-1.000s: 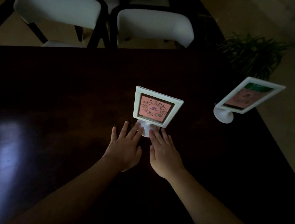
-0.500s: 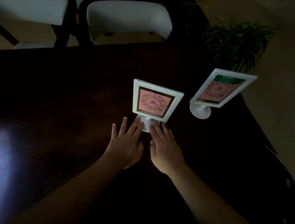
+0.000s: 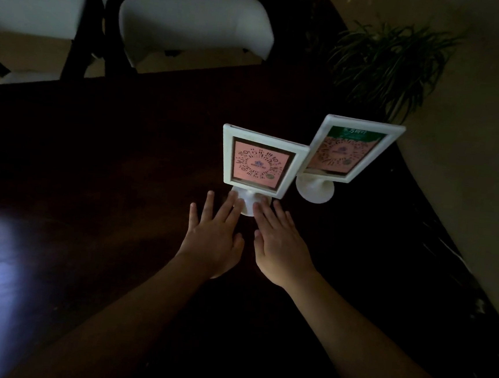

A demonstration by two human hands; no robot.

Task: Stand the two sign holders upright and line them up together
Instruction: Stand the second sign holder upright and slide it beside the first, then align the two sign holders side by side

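The fingers (image 3: 234,205) of the left hand (image 3: 212,240) and right hand (image 3: 281,246) lie flat and spread on the desk (image 3: 107,176), tips touching the round foot of the near sign holder (image 3: 259,162). It stands up. The far sign holder (image 3: 348,152) stands just behind it to the right. Both look upright; lining them up is probably left.
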